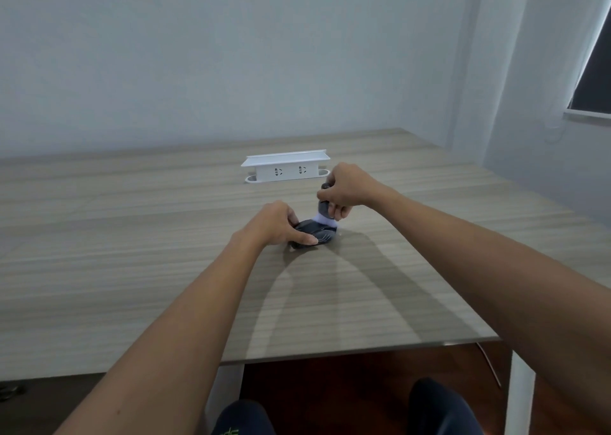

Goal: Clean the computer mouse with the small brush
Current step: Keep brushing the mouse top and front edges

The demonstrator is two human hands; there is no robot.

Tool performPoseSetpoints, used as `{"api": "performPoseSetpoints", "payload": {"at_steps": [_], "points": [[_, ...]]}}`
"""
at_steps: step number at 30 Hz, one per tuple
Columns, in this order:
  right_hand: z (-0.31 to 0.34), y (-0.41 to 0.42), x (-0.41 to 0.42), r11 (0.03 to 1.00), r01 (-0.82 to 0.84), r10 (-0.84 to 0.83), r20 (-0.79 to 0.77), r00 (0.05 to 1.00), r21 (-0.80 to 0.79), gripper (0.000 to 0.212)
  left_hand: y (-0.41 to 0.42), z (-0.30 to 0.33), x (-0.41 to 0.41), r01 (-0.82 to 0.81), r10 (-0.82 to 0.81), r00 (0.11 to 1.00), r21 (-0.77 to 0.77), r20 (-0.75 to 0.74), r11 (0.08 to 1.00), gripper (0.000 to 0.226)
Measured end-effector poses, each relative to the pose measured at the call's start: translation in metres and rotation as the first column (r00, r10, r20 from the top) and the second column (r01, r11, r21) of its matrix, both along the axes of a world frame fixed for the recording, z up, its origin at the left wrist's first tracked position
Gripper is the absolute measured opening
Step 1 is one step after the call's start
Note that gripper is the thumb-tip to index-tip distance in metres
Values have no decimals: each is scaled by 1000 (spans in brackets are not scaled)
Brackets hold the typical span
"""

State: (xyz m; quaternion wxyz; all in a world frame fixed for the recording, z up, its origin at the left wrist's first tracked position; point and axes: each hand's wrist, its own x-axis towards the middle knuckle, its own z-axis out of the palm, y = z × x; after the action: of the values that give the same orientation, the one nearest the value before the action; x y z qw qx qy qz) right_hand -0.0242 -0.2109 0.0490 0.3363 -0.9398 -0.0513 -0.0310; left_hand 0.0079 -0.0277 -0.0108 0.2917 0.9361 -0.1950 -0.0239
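Bristles of the brush (325, 215) met the mouse (315, 233) directly beneath your right hand (347, 186), whose grip curled round the handle; your left hand (281, 224) pinched the mouse, mid-bench (132, 236), its long axis slanting near-left to far-right.

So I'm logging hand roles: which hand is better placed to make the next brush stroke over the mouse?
Right. The right hand already grips the brush, bristles down on the mouse. The left hand holds the mouse steady on the table.
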Motion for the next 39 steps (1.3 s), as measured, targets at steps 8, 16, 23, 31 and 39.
{"api": "performPoseSetpoints", "payload": {"at_steps": [8,16,23,31,39], "points": [[-1,-5,-3,999,22,-22,-6,1000,-26,26,-2,-1,-7,-48,47,999,5,15,999,62],[-8,-2,-13,1000,-10,10,23,1000,-11,28,-5,-2,-8,-50,49,998,25,24,998,64],[-6,-12,-10,1000,8,-8,-33,999,-14,27,-4,-4,-12,-41,40,998,11,51,999,58],[-10,-4,-18,990,-34,38,-24,999,134,26,-7,-8,-10,-70,70,997,-10,34,998,66],[-8,-14,-15,999,15,-16,4,1000,39,25,-7,0,-17,-72,72,997,37,-9,997,59]]}}
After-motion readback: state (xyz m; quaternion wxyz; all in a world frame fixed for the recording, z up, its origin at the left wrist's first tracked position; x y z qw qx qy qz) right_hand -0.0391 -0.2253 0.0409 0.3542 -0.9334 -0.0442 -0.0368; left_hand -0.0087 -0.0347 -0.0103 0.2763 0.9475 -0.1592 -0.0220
